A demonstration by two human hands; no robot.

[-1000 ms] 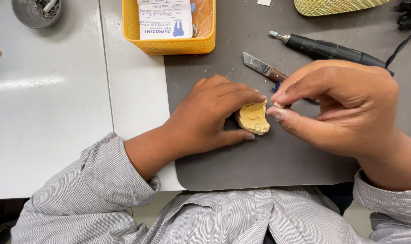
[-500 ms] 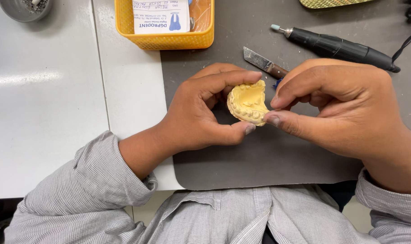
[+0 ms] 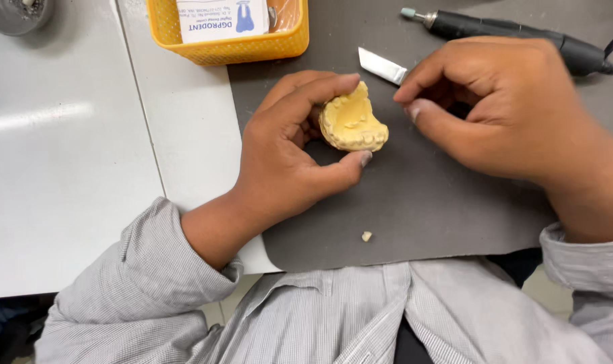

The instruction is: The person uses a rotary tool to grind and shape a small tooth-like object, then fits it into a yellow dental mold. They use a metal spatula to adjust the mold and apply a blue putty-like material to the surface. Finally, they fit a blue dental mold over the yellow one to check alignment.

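Yellow plaster forms the dental cast (image 3: 353,121), a horseshoe-shaped model of a row of teeth, and it sits pinched in the left hand (image 3: 289,158) above the dark grey mat (image 3: 428,202). The left forefinger curls over the cast's top edge while the thumb presses in from below, so the cast is held between them with its hollow side facing up. The right hand (image 3: 509,114) is just to the right of the cast, not touching it; its thumb and forefinger are drawn close together in a narrow pinch around the handle of a small knife (image 3: 382,66), whose bright metal blade sticks out up and to the left of the fingers, just above and right of the cast. Below the cast, near the mat's front edge, lies a tiny yellow chip (image 3: 366,236). Beyond the cast, at the mat's far side, a black rotary handpiece (image 3: 509,32) lies on its side with its tip pointing left and its cord running off to the right. Up and left of the cast stands a yellow plastic basket (image 3: 232,46) holding a white printed box. Left of the cast stretches the white table (image 3: 57,155), with a round grey dish (image 3: 16,13) at its far corner. Both forearms wear grey striped shirt sleeves (image 3: 138,283).
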